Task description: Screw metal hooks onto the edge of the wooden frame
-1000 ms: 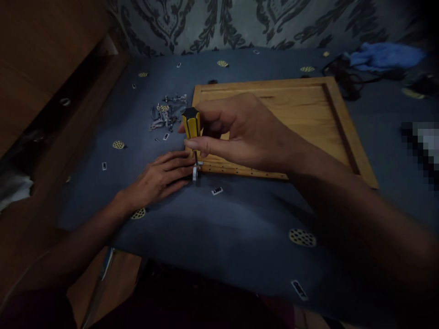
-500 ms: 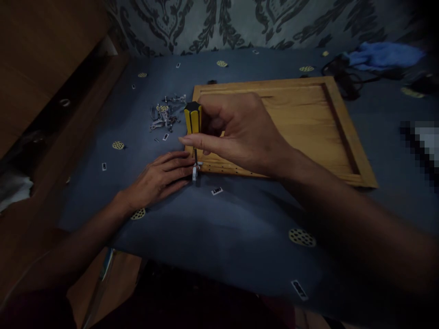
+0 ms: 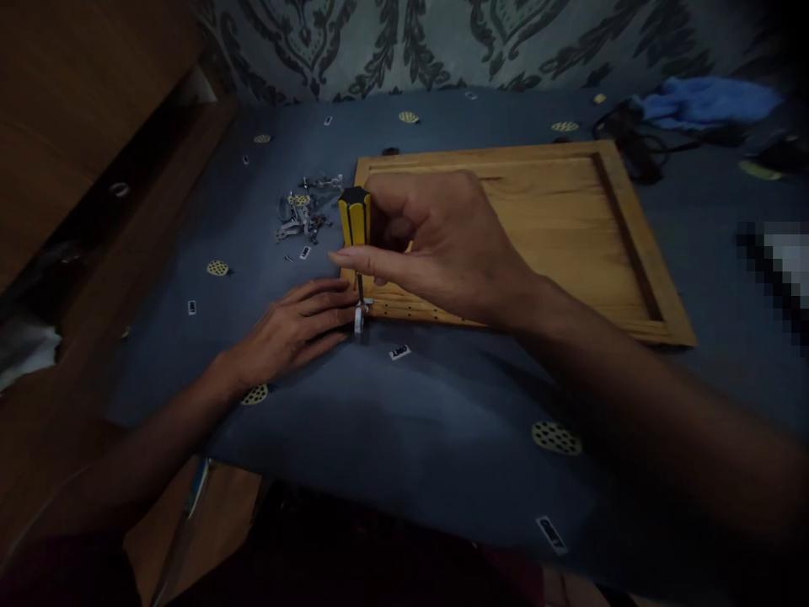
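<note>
My right hand (image 3: 436,244) is closed round a yellow and black screwdriver (image 3: 355,221) that stands upright. Its tip rests on a small metal bracket (image 3: 360,319) at the near left corner of a wooden panel (image 3: 556,219). My left hand (image 3: 294,329) lies flat on the blue cloth (image 3: 410,413), fingers stretched out and pressed against the bracket from the left. The panel lies flat on the cloth, with a row of small holes along its near edge.
A pile of small metal fittings (image 3: 307,211) lies left of the panel. A blue rag (image 3: 701,101) and dark cables (image 3: 632,143) sit at the far right. Dark wooden furniture (image 3: 76,152) stands along the left. A patterned wall (image 3: 442,42) runs behind.
My right hand has turned slightly on the screwdriver handle, and the handle sits a little higher than a second ago. My left hand has stayed in place.
</note>
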`<state>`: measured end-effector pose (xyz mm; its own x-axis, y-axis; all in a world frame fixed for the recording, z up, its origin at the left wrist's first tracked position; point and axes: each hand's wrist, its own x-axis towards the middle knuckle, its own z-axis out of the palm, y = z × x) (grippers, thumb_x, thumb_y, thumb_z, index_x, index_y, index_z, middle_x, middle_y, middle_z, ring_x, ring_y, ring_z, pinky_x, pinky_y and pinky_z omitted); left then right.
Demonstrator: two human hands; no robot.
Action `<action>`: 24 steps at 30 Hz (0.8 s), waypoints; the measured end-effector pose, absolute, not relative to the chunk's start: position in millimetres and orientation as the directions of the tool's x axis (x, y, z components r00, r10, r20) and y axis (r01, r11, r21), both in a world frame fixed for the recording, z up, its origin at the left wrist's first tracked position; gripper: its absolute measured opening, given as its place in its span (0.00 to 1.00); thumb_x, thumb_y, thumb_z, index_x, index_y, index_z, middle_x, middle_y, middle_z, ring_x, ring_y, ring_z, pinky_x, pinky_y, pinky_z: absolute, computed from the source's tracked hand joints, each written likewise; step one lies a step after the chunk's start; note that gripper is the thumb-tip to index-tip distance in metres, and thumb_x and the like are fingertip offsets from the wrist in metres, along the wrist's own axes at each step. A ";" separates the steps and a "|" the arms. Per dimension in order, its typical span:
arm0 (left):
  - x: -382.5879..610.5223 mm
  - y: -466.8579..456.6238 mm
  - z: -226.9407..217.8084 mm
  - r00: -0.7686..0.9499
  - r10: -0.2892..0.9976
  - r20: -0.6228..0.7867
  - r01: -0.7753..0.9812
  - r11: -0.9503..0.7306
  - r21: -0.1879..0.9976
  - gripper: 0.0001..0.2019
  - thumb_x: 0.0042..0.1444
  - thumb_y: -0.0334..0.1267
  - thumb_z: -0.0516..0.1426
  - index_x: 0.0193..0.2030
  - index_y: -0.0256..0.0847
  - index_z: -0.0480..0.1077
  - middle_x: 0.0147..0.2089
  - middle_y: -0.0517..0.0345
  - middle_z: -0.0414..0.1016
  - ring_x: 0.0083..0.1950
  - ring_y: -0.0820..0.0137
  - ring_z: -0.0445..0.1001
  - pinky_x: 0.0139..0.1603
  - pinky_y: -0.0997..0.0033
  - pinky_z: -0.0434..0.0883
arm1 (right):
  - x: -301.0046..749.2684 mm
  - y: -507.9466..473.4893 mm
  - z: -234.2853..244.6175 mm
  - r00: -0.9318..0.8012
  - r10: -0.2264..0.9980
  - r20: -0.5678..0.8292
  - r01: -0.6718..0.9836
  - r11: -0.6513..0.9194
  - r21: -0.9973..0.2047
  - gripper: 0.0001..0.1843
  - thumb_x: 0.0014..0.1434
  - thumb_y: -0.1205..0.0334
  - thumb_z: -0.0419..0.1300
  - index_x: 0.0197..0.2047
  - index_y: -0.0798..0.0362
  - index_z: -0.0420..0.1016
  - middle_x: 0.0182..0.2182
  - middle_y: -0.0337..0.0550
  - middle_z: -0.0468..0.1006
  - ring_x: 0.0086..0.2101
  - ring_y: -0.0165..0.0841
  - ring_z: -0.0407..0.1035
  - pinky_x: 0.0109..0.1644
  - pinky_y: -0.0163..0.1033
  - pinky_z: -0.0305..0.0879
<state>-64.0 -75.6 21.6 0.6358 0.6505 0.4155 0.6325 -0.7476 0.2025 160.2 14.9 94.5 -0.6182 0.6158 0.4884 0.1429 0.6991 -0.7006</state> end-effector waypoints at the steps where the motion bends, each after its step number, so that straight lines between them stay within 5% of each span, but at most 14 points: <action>1: -63.9 -75.7 21.7 0.635 0.650 0.417 0.631 -0.748 0.205 0.16 0.72 0.38 0.58 0.63 0.42 0.72 0.63 0.49 0.79 0.70 0.58 0.73 0.69 0.53 0.76 | 160.0 15.0 94.4 -0.616 0.617 0.490 0.149 0.702 -0.696 0.16 0.61 0.54 0.71 0.29 0.48 0.69 0.24 0.36 0.74 0.30 0.34 0.71 0.32 0.40 0.67; 16: -63.4 -76.4 22.1 0.632 0.660 0.406 0.631 -0.743 0.225 0.16 0.71 0.37 0.59 0.64 0.41 0.72 0.64 0.49 0.78 0.72 0.58 0.71 0.71 0.51 0.75 | 163.0 12.0 102.1 -0.512 0.639 0.574 0.045 0.688 -0.725 0.22 0.63 0.42 0.69 0.30 0.49 0.70 0.30 0.40 0.77 0.29 0.33 0.72 0.31 0.41 0.70; 24: -63.6 -76.5 22.9 0.635 0.661 0.400 0.635 -0.741 0.218 0.16 0.71 0.37 0.59 0.63 0.41 0.73 0.64 0.48 0.78 0.72 0.58 0.71 0.71 0.51 0.75 | 159.0 15.0 93.6 -0.561 0.671 0.484 0.080 0.626 -0.776 0.18 0.61 0.52 0.72 0.30 0.48 0.68 0.27 0.36 0.74 0.29 0.32 0.71 0.30 0.38 0.69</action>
